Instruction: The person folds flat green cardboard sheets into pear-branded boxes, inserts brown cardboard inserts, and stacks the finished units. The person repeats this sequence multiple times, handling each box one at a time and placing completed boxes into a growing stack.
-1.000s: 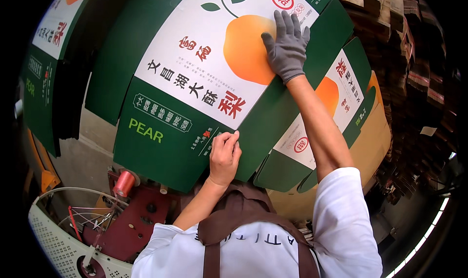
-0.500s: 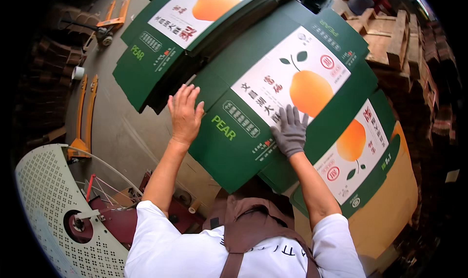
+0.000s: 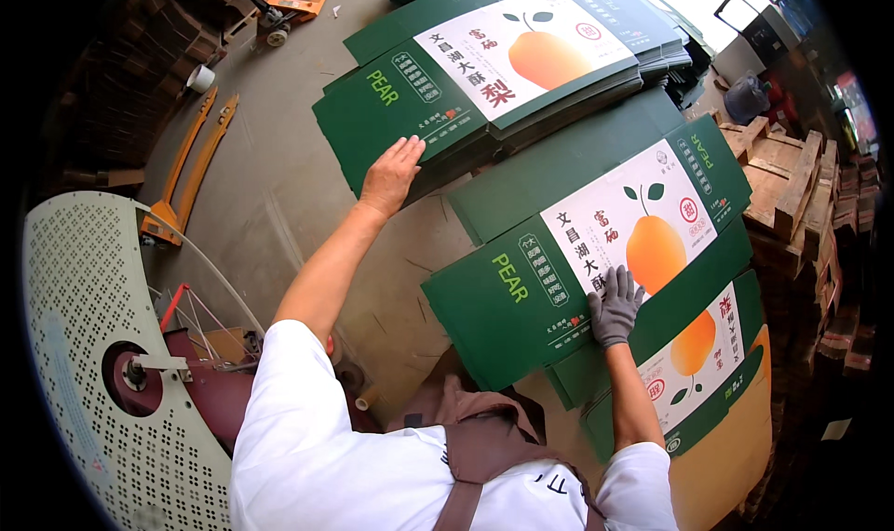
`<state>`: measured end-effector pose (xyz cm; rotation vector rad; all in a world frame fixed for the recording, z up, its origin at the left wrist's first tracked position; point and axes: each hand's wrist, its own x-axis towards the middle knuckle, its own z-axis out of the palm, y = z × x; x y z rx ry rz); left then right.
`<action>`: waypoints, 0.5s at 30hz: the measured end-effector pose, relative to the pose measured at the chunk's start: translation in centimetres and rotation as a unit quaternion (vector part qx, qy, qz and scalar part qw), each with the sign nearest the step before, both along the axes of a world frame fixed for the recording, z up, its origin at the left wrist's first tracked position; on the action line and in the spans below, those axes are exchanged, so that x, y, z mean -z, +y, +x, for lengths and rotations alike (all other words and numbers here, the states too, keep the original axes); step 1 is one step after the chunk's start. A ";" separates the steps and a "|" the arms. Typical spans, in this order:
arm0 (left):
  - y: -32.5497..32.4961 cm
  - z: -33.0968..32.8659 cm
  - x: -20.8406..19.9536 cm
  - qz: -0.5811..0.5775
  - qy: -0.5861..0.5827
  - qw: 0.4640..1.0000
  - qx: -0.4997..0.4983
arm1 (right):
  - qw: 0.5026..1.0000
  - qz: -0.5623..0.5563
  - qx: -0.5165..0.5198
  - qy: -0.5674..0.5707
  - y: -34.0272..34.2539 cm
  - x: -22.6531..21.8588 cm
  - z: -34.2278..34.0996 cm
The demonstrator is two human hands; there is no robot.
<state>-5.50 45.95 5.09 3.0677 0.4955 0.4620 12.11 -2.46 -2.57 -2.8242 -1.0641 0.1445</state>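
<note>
A flat green box blank [image 3: 507, 331], printed with a white panel and an orange-yellow pear, lies spread out in front of me. My right hand [image 3: 615, 309], in a grey glove, rests flat on its white panel with the fingers stretched out. My bare left hand [image 3: 391, 170] reaches to the near edge of a tall stack of matching green blanks [image 3: 405, 112] on the far left, its fingers extended. Partly under the nearer blank, another printed blank [image 3: 689, 356] shows its pear turned the other way.
Brown cardboard [image 3: 736, 438] lies at the lower right. Wooden pallets [image 3: 792, 182] stand at the right. An orange pallet jack [image 3: 191, 163] is on the floor at the left, near a machine with a perforated pale guard [image 3: 70, 298]. Dark stacked cardboard [image 3: 121, 66] lines the far left.
My left hand has moved from beside the nearer blank out to the far stack's edge. My right hand still lies on the blank. The whole view has shifted with my head.
</note>
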 end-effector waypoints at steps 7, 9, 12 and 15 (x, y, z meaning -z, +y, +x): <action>-8.1 -2.5 -3.9 0.003 0.012 0.998 0.068 | 0.786 0.421 0.216 0.398 15.0 -1.9 4.8; -14.0 -5.7 -5.3 -0.040 -0.013 0.996 0.074 | 0.563 0.530 0.311 0.552 21.4 -7.2 5.0; -20.9 -9.9 -7.0 -0.112 -0.005 0.991 0.077 | 0.530 0.628 0.283 0.494 23.5 -5.1 7.3; -21.4 -13.7 -7.3 -0.272 0.066 0.958 0.069 | 0.607 0.593 0.315 0.425 20.9 -8.0 2.7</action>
